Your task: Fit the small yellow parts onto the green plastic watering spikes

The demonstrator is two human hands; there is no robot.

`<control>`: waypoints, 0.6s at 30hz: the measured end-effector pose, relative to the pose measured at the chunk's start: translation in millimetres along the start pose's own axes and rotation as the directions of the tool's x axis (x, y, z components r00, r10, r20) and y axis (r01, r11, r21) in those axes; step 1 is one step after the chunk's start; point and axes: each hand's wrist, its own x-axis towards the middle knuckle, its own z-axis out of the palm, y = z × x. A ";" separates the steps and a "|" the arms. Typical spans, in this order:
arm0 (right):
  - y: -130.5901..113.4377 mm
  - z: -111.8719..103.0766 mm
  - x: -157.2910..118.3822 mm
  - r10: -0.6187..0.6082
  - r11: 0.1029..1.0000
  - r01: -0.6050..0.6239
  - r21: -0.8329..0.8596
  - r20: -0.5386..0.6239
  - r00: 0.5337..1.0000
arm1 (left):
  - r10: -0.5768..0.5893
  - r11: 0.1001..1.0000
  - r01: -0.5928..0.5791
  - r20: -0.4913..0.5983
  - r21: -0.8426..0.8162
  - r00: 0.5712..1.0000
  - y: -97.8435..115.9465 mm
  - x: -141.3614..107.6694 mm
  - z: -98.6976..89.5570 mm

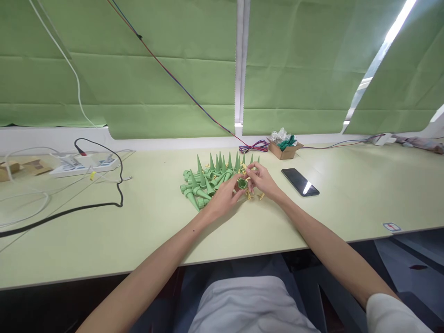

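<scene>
My left hand [225,198] is closed around a green plastic plant watering spike [242,184], whose round open end faces me. Close against its right side, my right hand [263,180] pinches a small yellow plastic piece [244,167] between thumb and fingertips. Whether the yellow piece touches the spike, I cannot tell. Behind and left of my hands is a pile of similar green spikes [194,189], some standing point up and others lying down. Loose yellow pieces [261,196] lie beside and beneath my right hand.
A black phone [300,181] lies to the right. A small cardboard box [285,151] with plastic and green material stands at the back, beside bundled red and blue wire [255,146]. On the left are a white power strip [85,164] and a black cable [120,185].
</scene>
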 end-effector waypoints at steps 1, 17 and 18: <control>-0.6 0.5 -0.5 -0.009 1.000 0.010 -0.009 0.016 1.000 | 0.019 1.000 -0.019 -0.002 0.001 1.000 -1.3 0.3 0.3; 2.1 0.3 4.5 -0.149 0.988 0.141 -0.064 -0.138 0.979 | -0.194 0.974 0.167 -0.188 -0.150 0.963 -0.2 5.5 -3.2; 1.7 0.4 4.2 -0.149 0.987 0.139 -0.076 -0.138 0.979 | -0.231 0.959 0.189 -0.191 -0.213 0.954 -1.8 6.2 -3.1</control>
